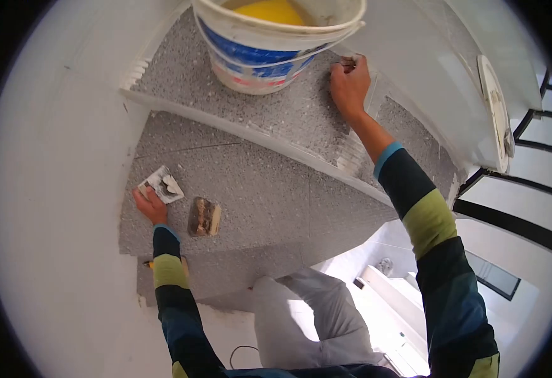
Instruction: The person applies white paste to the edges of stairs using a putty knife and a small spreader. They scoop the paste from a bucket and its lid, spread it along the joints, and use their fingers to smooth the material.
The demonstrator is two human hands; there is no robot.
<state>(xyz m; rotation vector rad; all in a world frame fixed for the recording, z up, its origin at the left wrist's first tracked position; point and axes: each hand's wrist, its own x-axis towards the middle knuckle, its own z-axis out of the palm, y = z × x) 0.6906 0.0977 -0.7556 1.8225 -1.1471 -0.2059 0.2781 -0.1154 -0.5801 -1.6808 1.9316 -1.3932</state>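
Observation:
My left hand (pixel 150 206) is closed on the edge of a small square white tray (pixel 174 196), which carries white paste and rests on or just above the speckled grey stair tread. To its right lies a dark, worn block with a pale wooden-looking strip (pixel 204 217). On the step above, my right hand (pixel 350 88) is closed, fingers pinched together against the joint where the tread meets the white wall. Whatever is in those fingers is hidden. A white bucket with a blue label (pixel 257 53) stands left of this hand, a yellow thing (pixel 273 11) inside it.
Speckled stair treads (pixel 250 183) curve between white walls, with ridged white strips (pixel 350 154) on the upper step. A yellow-ended tool (pixel 149 264) lies on the lower step, partly behind my left sleeve. A black railing (pixel 509 230) runs along the right, beyond a drop.

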